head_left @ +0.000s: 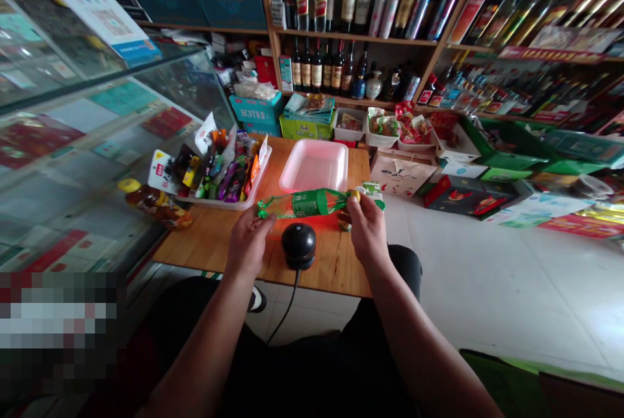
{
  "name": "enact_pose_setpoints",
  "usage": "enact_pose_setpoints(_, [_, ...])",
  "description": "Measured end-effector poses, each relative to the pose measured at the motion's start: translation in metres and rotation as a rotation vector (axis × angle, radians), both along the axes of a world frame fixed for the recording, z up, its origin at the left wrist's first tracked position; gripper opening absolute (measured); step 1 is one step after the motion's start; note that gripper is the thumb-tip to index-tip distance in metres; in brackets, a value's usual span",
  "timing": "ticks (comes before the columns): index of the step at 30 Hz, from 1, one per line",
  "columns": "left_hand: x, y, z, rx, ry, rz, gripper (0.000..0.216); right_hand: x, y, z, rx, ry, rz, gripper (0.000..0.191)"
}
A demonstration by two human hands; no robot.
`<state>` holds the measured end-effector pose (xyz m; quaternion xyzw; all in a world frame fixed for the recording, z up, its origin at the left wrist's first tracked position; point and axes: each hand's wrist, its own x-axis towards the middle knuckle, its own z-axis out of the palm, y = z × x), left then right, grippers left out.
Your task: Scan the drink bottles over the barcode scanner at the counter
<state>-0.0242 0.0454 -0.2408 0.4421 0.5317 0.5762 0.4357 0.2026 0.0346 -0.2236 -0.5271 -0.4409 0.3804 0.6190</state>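
Hands — two — held one green bottle [305,203] sideways above one black scanner [298,245]: left hand [248,240] fingers curled at its base, right hand [366,228] pinching its cap.

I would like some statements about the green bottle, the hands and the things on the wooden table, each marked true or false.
1. Both hands hold the green bottle lying sideways. True: the left hand is at its base, the right hand at its cap end.
2. The bottle is held above a black round device with a cable. True.
3. The pink tray is full of snacks. False: it looks empty; the snacks fill the white tray to its left.
4. The brown bottle with a yellow cap stands upright. False: it lies on its side at the table's left edge.
5. The shelves behind the table hold only books. False: they hold many bottles.
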Motion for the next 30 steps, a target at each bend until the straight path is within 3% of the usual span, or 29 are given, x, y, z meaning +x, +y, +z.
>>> enact_pose_setpoints(8, [-0.041, 0.017, -0.039, -0.127, 0.035, 0.078, 0.054, -0.040, 0.043, -0.042, -0.114, 0.122, 0.007, 0.041])
enact_pose_setpoints(18, [-0.053, 0.036, -0.075, -0.254, 0.096, 0.092, 0.053, -0.049, 0.063, -0.066, -0.184, -0.118, -0.021, 0.032])
enact_pose_setpoints(24, [-0.054, 0.041, -0.086, -0.279, 0.131, 0.077, 0.046, -0.053, 0.068, -0.077, -0.276, 0.000, 0.018, 0.035])
enact_pose_setpoints(30, [-0.054, 0.042, -0.085, -0.282, 0.120, 0.070, 0.044, -0.050, 0.069, -0.077, -0.231, -0.129, -0.027, 0.031])
